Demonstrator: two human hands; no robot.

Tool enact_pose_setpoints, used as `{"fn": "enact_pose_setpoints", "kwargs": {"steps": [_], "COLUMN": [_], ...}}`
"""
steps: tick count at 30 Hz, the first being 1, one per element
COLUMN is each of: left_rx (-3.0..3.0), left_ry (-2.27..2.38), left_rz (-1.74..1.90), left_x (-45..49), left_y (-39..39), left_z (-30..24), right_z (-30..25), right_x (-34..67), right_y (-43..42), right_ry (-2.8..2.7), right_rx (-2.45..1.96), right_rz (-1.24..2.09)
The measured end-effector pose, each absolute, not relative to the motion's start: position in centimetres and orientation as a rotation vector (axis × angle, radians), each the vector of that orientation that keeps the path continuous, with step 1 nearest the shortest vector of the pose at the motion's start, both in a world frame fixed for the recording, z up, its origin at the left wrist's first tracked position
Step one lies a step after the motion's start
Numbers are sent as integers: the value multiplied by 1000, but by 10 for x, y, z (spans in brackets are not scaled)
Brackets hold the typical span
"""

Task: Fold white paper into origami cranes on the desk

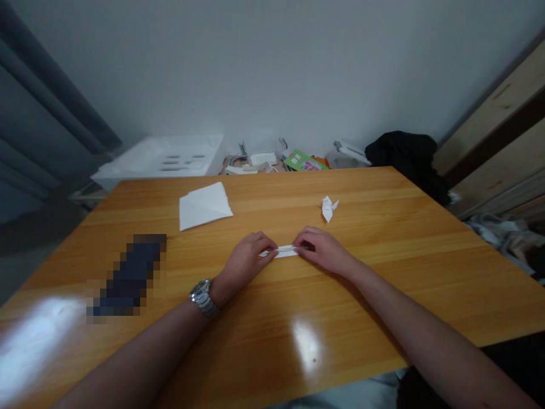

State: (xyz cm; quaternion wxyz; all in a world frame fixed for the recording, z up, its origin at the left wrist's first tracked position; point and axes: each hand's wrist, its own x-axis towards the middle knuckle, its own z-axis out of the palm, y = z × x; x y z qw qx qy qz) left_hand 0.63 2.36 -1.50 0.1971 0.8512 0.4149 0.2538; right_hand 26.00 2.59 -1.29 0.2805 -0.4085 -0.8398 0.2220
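A narrow folded strip of white paper (285,251) lies on the wooden table (383,272) between my two hands. My left hand (247,262), with a metal watch (203,297) on its wrist, pinches the strip's left end with curled fingers. My right hand (323,250) presses and pinches the right end. Both hands rest on the tabletop. A small folded white paper figure (328,208) stands beyond my right hand. A stack of flat white paper sheets (203,205) lies beyond my left hand.
A blurred dark object (130,275) lies on the table at the left. Behind the table's far edge are a white plastic bin (159,159), clutter (272,161) and a black bag (404,153). Wooden furniture (498,130) stands at the right, a curtain (38,130) at the left.
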Motion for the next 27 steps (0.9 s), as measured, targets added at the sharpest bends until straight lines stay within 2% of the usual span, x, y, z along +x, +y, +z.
{"fn": "enact_pose_setpoints", "kwargs": {"steps": [27], "left_rx": [2455], "left_ry": [1105], "left_rz": [695], "left_x": [8], "left_y": [24], "left_z": [-16], "right_z": [-17], "right_x": [245], "right_y": [23], "right_ry": [-2243], "right_rx": [-1026], "right_rz": [586]}}
